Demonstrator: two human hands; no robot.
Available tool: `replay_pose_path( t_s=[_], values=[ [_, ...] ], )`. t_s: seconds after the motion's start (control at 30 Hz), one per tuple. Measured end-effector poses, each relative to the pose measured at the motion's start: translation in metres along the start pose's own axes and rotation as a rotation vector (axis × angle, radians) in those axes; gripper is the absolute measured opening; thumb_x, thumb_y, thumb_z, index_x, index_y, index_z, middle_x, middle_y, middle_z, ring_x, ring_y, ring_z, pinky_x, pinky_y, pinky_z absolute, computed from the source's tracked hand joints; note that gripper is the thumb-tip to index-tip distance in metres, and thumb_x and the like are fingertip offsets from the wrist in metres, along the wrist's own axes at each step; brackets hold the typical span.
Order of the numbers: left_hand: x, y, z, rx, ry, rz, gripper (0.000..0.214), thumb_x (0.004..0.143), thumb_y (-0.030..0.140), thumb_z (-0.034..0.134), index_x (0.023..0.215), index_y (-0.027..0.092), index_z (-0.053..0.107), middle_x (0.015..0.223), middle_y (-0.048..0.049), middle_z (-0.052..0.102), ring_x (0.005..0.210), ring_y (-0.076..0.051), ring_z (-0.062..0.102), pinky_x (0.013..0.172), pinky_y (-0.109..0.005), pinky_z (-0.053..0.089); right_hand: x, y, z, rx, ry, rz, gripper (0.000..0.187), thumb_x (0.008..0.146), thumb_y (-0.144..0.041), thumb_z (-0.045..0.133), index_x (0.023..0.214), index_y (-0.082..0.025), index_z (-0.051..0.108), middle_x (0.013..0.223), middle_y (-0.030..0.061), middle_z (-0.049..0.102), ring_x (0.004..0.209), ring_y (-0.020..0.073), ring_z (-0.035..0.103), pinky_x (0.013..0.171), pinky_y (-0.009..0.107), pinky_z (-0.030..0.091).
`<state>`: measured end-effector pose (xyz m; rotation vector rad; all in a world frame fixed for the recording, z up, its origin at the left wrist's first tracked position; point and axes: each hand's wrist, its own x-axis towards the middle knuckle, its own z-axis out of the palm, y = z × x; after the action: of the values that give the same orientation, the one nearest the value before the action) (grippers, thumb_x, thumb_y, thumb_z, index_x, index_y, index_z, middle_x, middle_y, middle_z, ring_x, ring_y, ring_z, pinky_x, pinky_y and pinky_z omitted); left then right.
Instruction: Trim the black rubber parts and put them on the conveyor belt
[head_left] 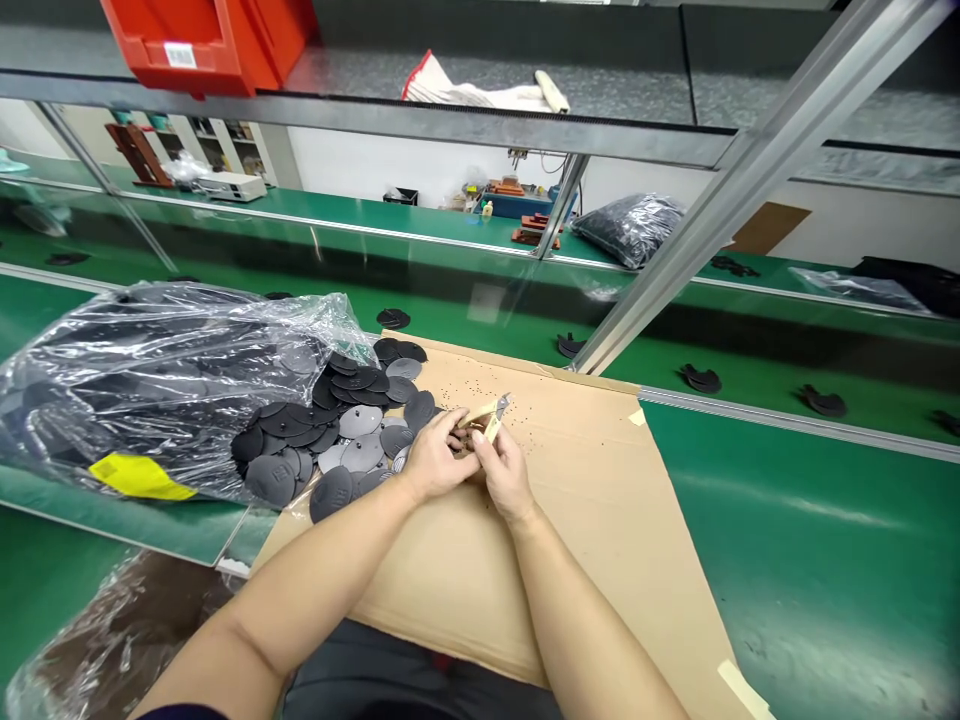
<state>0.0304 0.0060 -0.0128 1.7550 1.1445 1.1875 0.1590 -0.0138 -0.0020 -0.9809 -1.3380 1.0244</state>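
Note:
My left hand point(436, 458) and my right hand point(501, 470) meet over a sheet of brown cardboard point(600, 520). My right hand is closed on a small cutter with pale yellow handles point(489, 414), its metal tip pointing up and right. My left hand's fingers are curled round a small dark piece that I cannot make out, held against the cutter. Just left of my hands lies a heap of flat black oval plastic parts point(337, 430) spilling from a clear plastic bag point(150, 380).
Tiny dark bits point(525, 400) speckle the cardboard. A green conveyor belt point(787, 330) behind carries scattered black parts. A slanted metal post point(675, 260) rises from the far edge. A red bin point(202, 40) and cloth sit on the shelf above. Another bag point(112, 630) lies lower left.

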Motion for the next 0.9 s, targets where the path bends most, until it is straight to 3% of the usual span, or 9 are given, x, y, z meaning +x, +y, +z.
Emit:
replay_pose_path(
  t_s=[0.23,0.57,0.77,0.9],
  values=[
    [0.001,0.0,0.001,0.016,-0.026,-0.066,0.048,0.071,0.025,0.066,0.119,0.02,0.06,0.109,-0.0077,0.061,0.076,-0.015,0.064,0.073,-0.029,0.056,0.001,0.008,-0.003,-0.085,0.036,0.022,0.031,0.086,-0.04,0.057,0.108,-0.019,0.062,0.106,0.0076,0.065,0.1,0.0235,0.061,0.091,0.04,0.05],
    [0.003,0.002,-0.002,-0.049,-0.053,-0.013,0.046,0.076,0.026,0.064,0.121,0.02,0.06,0.11,-0.0086,0.059,0.085,-0.016,0.063,0.078,-0.03,0.055,0.0,0.013,0.0,-0.087,0.113,0.021,0.028,0.088,-0.04,0.053,0.106,-0.02,0.063,0.103,0.0062,0.066,0.097,0.0212,0.062,0.09,0.038,0.05],
    [0.006,-0.007,-0.002,-0.238,-0.01,-0.159,0.036,0.085,0.036,0.054,0.112,0.014,0.063,0.098,-0.008,0.063,0.06,-0.009,0.06,0.055,-0.023,0.054,0.004,0.022,-0.004,-0.048,0.199,0.107,0.031,0.081,-0.042,0.062,0.098,-0.017,0.066,0.082,0.0038,0.068,0.075,0.0177,0.062,0.073,0.033,0.053],
    [0.003,-0.005,-0.004,-0.207,-0.016,-0.146,0.034,0.087,0.038,0.052,0.11,0.015,0.06,0.077,-0.0021,0.064,0.051,-0.008,0.055,0.051,-0.02,0.049,0.002,0.024,-0.003,-0.027,0.196,0.104,0.032,0.082,-0.044,0.06,0.097,-0.016,0.066,0.076,0.0027,0.066,0.065,0.0152,0.059,0.066,0.031,0.052]
  ],
)
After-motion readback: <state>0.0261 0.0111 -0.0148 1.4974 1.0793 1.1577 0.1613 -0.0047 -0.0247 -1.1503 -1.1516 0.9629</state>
